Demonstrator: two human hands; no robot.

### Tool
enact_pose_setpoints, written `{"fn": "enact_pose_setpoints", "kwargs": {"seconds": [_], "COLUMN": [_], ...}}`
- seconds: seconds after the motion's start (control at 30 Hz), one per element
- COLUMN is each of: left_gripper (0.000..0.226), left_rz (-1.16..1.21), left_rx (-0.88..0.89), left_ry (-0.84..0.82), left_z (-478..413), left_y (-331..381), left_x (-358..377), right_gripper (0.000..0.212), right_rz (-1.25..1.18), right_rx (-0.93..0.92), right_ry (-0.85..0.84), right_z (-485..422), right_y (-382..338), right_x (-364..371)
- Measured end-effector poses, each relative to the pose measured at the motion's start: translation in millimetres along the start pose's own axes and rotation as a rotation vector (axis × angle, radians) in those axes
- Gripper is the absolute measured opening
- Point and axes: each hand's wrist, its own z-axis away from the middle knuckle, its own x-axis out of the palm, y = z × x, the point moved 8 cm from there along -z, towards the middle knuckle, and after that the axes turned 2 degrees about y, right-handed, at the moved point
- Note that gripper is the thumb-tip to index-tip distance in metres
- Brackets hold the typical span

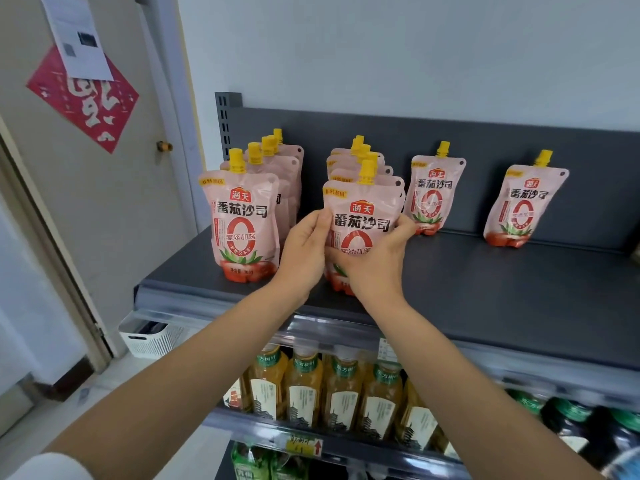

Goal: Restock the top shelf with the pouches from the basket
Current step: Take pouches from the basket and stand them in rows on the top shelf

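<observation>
Top shelf (485, 271), dark grey: pink pouches upright in two rows toward its left end, two singles along the back wall. My left grip (303, 252) and right grip (375, 254) clasp the front pouch (362, 216) of the second row, near the front edge.

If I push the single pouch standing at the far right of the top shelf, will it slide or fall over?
The far-right pouch would probably tip rather than slide: it already leans and stands alone with nothing beside it on the top shelf. Its soft, bulging body suggests it would give under a push. The glossy film may feel slippery.
</observation>
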Motion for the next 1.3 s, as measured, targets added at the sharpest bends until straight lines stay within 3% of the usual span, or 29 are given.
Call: {"fn": "enact_pose_setpoints", "kwargs": {"seconds": [0.1,0.2,0.33,0.47,0.93,1.07,1.13,1.2,1.3], "left_gripper": [0.021,0.032,0.047,0.049,0.048,0.045,0.037,0.045,0.058], "left_rz": [0.009,0.085,0.139,0.157,0.14,0.126,0.038,-0.095,-0.512], "left_rx": [0.005,-0.069,-0.177,-0.257,-0.245,-0.234,-0.135,0.112,0.553], "left_ry": [0.071,0.127,0.062,-0.039,0.001,0.003,0.087,0.178,0.172], "left_z": [2,2,-3,-4,-12,-6,-4,7,36], "left_y": [1,0,2,-3,-8,-9,-7,14,57], "left_x": [-5,-8,5,21,11,8,-5,-17,-9], "right_gripper": [0.11,0.113,0.105,0.11,0.094,0.105,0.114,0.115,0.092], "right_rz": [0.004,-0.087,-0.404,-0.492,-0.406,-0.314,-0.207,-0.045,0.298], "right_rx": [-0.024,-0.077,0.228,0.444,0.364,0.376,0.346,0.218,-0.025], "right_ry": [-0.008,-0.076,-0.044,-0.201,-0.244,-0.21,-0.159,-0.135,-0.083], "right_z": [1,-1,-23,-26,-17,-17,-14,-8,7], "right_y": [-7,-9,23,40,21,21,18,5,-14], "right_x": [-8,-11,-8,18,25,18,4,-14,-52]}}
